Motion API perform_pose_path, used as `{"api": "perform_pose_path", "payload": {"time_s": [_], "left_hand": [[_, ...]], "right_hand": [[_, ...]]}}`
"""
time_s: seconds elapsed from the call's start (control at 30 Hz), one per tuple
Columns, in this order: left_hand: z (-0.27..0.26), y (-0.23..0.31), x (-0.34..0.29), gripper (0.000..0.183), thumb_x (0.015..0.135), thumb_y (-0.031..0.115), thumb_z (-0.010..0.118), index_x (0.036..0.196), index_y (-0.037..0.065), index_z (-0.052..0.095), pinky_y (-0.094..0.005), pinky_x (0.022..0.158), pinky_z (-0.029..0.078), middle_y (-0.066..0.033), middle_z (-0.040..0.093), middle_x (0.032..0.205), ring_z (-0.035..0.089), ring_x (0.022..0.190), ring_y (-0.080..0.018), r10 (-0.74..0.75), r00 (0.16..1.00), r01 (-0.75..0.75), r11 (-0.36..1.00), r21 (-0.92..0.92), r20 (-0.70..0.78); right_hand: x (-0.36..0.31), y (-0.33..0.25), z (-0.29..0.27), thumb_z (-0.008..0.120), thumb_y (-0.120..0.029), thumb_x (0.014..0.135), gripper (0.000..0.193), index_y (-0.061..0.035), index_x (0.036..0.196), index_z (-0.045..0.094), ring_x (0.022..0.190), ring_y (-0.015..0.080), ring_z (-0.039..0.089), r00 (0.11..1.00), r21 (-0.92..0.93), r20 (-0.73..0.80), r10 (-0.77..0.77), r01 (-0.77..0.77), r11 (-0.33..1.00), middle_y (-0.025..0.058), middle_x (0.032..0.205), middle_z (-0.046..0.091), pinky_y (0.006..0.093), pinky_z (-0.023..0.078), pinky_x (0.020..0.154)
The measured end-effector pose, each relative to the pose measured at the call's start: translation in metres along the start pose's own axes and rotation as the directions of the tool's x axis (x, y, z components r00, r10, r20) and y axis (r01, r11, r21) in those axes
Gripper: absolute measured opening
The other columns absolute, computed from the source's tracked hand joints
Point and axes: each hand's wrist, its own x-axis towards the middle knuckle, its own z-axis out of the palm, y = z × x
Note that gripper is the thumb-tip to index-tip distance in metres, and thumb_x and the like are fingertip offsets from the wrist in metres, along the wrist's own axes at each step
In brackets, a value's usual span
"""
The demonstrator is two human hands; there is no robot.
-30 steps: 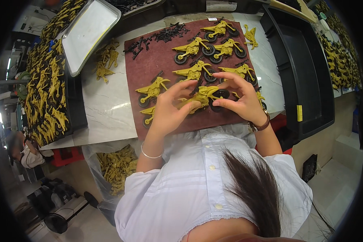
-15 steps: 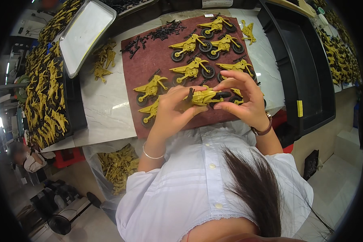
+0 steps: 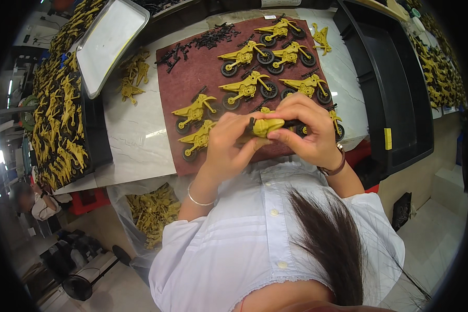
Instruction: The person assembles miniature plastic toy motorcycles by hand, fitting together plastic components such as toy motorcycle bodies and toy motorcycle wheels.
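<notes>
Between my two hands, above the near part of a dark red mat (image 3: 234, 158), is a yellow toy motorcycle (image 3: 265, 126) with black parts. My left hand (image 3: 229, 141) grips its left end, thumb below and fingers above, near a black handlebar piece. On the other end my right hand (image 3: 308, 127) is closed, thumb and fingers pressed onto the yellow body. Fingers hide much of the toy, including most of its wheels. Several more yellow toy motorcycles (image 3: 246, 86) with black wheels lie in rows on the mat just beyond my hands.
Small black handlebar parts (image 3: 213, 37) are heaped at the mat's far left. Loose yellow parts (image 3: 133, 79) lie left of the mat, near a tilted white tray (image 3: 106, 44). A black bin (image 3: 398, 99) stands on the right. A bag of yellow pieces (image 3: 153, 213) hangs below the table's left side.
The toy motorcycle has been turned in my hands, so its front wheel shows less. My right hand has closed in tighter on it, fingers curling nearer to my left hand.
</notes>
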Motion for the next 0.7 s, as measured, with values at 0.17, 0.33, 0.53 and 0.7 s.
{"api": "perform_pose_path", "payload": {"time_s": [0.17,0.33,0.53,0.7], "left_hand": [[0.009,-0.007,-0.003,0.041,0.076,0.005,0.076,0.114,-0.002,0.062,-0.0297,0.076,0.049,-0.0078,0.069,0.095,0.064,0.084,-0.0156,-0.190,0.981,0.167,0.940,-0.299,-0.050],[0.008,-0.004,-0.005,0.042,0.080,0.001,0.074,0.117,-0.008,0.057,-0.0271,0.086,0.049,-0.0088,0.065,0.108,0.062,0.095,-0.0139,-0.278,0.960,0.182,0.706,-0.684,-0.032],[0.015,-0.009,-0.007,0.040,0.081,-0.005,0.070,0.118,-0.005,0.056,-0.0274,0.081,0.053,-0.0101,0.065,0.107,0.061,0.095,-0.0135,-0.225,0.974,0.155,0.711,-0.686,-0.013],[0.017,-0.009,-0.006,0.043,0.079,-0.004,0.073,0.118,-0.004,0.057,-0.0279,0.083,0.052,-0.0100,0.065,0.110,0.061,0.097,-0.0138,-0.173,0.982,0.083,0.742,-0.665,-0.070]], "right_hand": [[0.006,0.004,0.009,0.079,-0.009,0.072,0.027,-0.0014,0.095,0.069,0.078,0.0150,0.058,0.993,0.006,-0.086,-0.085,0.086,0.996,0.0070,0.091,0.064,0.0252,0.045,0.065],[-0.001,0.004,-0.001,0.079,-0.010,0.072,0.028,-0.0025,0.096,0.067,0.076,0.0100,0.056,0.983,0.140,-0.178,0.048,-0.023,0.990,0.0038,0.095,0.065,0.0233,0.043,0.063],[-0.005,0.006,-0.003,0.078,-0.009,0.073,0.026,-0.0017,0.096,0.068,0.072,0.0101,0.054,0.990,0.059,-0.135,-0.026,0.035,0.998,0.0048,0.091,0.065,0.0218,0.038,0.058],[-0.002,0.004,-0.006,0.076,-0.007,0.075,0.024,-0.0009,0.097,0.069,0.074,0.0133,0.057,0.993,0.137,-0.120,-0.020,0.036,0.990,0.0069,0.091,0.066,0.0253,0.044,0.063]]}}
